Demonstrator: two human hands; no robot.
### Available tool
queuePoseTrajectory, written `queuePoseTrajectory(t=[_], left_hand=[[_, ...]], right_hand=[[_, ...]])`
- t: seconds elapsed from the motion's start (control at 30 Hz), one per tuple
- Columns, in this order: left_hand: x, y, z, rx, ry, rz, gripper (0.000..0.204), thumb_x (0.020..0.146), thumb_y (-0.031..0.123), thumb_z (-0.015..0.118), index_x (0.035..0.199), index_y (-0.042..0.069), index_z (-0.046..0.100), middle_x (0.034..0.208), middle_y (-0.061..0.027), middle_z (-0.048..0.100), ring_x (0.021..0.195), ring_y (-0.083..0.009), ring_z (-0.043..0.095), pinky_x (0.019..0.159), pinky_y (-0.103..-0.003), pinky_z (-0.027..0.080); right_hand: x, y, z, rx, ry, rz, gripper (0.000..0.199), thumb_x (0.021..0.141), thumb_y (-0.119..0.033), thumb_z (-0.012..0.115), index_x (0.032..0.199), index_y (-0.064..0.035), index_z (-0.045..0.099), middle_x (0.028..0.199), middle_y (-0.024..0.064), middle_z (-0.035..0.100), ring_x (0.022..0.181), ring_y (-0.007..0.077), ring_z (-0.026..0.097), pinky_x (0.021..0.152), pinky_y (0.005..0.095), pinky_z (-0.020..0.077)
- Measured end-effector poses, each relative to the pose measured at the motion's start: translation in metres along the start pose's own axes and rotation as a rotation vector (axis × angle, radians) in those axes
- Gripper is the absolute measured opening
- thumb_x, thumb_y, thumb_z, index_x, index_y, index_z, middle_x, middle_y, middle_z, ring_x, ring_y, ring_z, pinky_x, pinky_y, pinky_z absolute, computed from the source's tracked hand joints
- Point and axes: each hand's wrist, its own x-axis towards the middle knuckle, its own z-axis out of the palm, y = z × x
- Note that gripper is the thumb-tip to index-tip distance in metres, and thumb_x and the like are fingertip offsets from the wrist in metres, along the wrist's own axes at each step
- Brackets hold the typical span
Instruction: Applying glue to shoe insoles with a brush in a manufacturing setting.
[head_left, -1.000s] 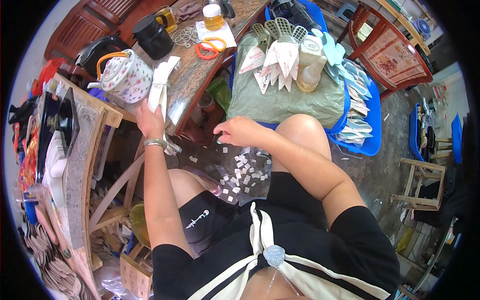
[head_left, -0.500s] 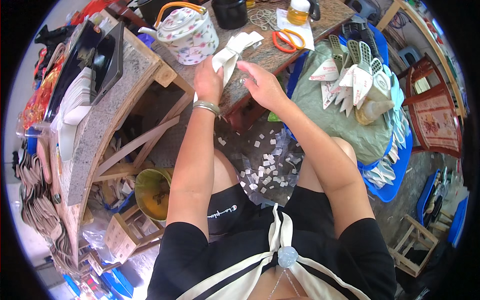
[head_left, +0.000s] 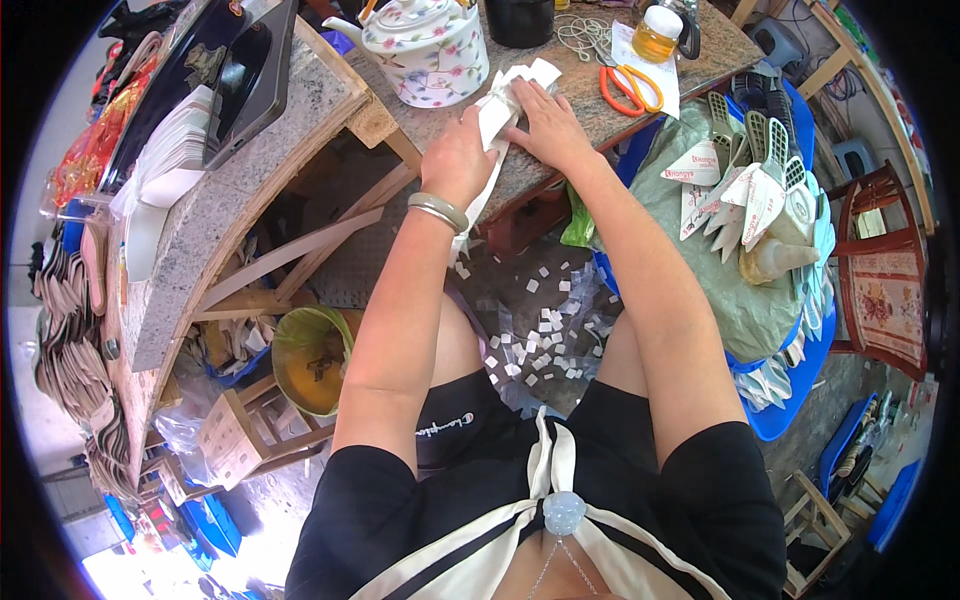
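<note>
A bundle of long white strips (head_left: 493, 118) lies slanting over the near edge of the stone-topped table, its lower end hanging past the edge. My left hand (head_left: 458, 160) is closed around the bundle's near side, thumb toward the right. Across its upper part lies my right hand (head_left: 552, 130), fingers stretched out and pressing on the strips. A tie around the bundle is partly hidden by the fingers. Just beyond stands a flowered white teapot (head_left: 428, 55). Orange-handled scissors (head_left: 632, 90) rest to the right of my hands.
A jar of amber liquid (head_left: 657, 35) and a coil of string (head_left: 585, 37) are at the back. Small white pieces (head_left: 540, 345) litter the floor. Blue bins with a green cloth (head_left: 665, 215) stand right; another tied white stack (head_left: 180, 150) sits on the left bench.
My right hand has come down from beside the bundle to lie flat on it. The left hand keeps its hold. The whole view has shifted, with the table things now farther right.
</note>
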Motion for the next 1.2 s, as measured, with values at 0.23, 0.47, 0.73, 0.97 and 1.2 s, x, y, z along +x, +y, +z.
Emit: queuePoseTrajectory(t=[0.23,0.47,0.73,0.97,1.2], left_hand=[[-0.002,-0.015,-0.004,-0.529,0.030,-0.058,0.049,0.073,0.010,0.062,0.119,-0.002,0.049,0.106,-0.0182,0.063,0.094,-0.0288,0.063,0.081,-0.036,0.048],[-0.006,-0.004,-0.016,-1.741,-0.105,-0.197,0.042,0.082,-0.002,0.050,0.123,0.002,0.043,0.076,0.0022,0.045,0.058,-0.0043,0.038,0.046,-0.018,0.031],[-0.029,0.015,-0.041,-2.024,-0.341,-0.127,0.042,0.081,0.000,0.052,0.122,0.002,0.044,0.082,-0.0037,0.056,0.055,-0.0039,0.042,0.045,-0.017,0.034],[-0.051,0.036,-0.055,-1.276,-0.103,-0.134,0.032,0.082,0.017,0.066,0.109,0.004,0.055,0.075,0.0010,0.056,0.051,-0.0019,0.042,0.045,-0.018,0.034],[-0.080,0.076,-0.102,-0.943,0.130,0.150,0.038,0.080,0.021,0.069,0.109,-0.001,0.056,0.088,-0.0100,0.066,0.076,-0.0121,0.060,0.070,-0.027,0.048]], right_hand=[[0.007,-0.013,-0.005,0.194,0.022,0.178,0.074,0.078,-0.034,0.066,0.138,-0.0056,0.034,0.141,0.0155,0.036,0.133,0.0274,0.033,0.108,0.0469,0.0258],[-0.012,-0.068,-0.018,1.748,0.501,0.544,0.083,0.074,-0.003,0.067,0.139,-0.0022,0.016,0.125,0.0170,0.045,0.116,0.0275,0.046,0.095,0.0381,0.0413],[-0.039,-0.075,-0.028,2.134,-0.019,0.381,0.029,0.085,-0.017,0.052,0.112,-0.0047,0.055,0.090,0.0090,0.063,0.079,0.0228,0.064,0.065,0.0349,0.0542],[-0.006,-0.071,-0.012,1.902,0.398,0.646,0.027,0.085,-0.016,0.054,0.106,-0.0003,0.059,0.082,0.0107,0.064,0.071,0.0224,0.064,0.063,0.0346,0.0542],[0.051,0.083,-0.014,0.614,0.206,0.609,0.031,0.081,-0.017,0.065,0.096,0.0094,0.061,0.089,0.0148,0.064,0.075,0.0264,0.063,0.061,0.0398,0.0492]])
